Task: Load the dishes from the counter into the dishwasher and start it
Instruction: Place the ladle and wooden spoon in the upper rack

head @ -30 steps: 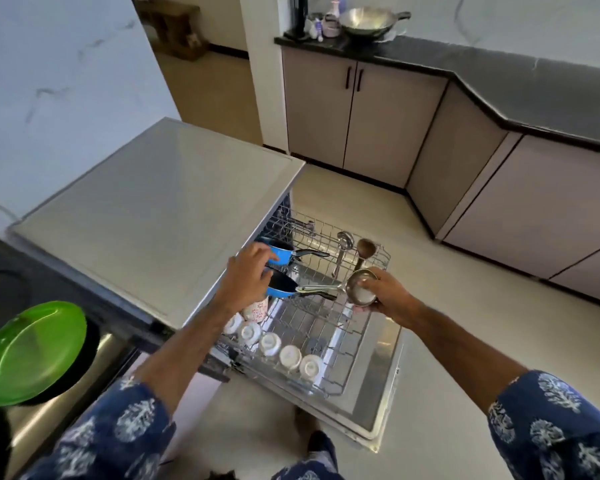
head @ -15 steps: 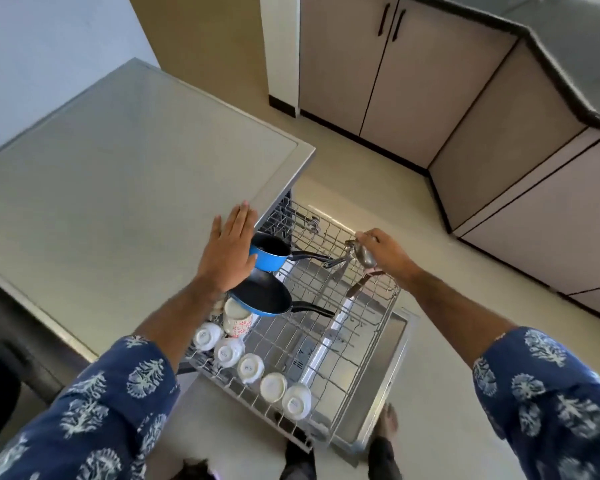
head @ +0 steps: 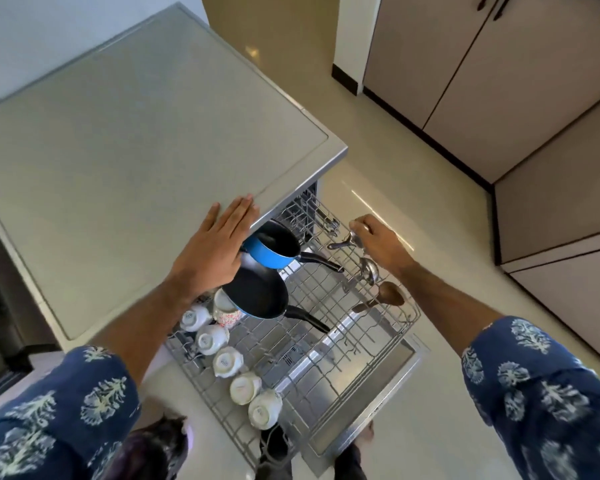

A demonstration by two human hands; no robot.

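1. I see left hand (head: 211,252) flat, fingers straight, resting on the worktop (head: 129,161) edge just above the rack (head: 326,344), likely bracing.
2. Right hand (head: 378,244) pinches a steel ladle (head: 347,242) at the rack's far side, seating it there.
3. Blue pans (head: 274,249) and upturned cups (head: 222,362) already sit in the rack.

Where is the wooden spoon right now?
In the head view the wooden spoon lies in the pulled-out dishwasher rack at its right edge, just below the steel ladle and under the right forearm.
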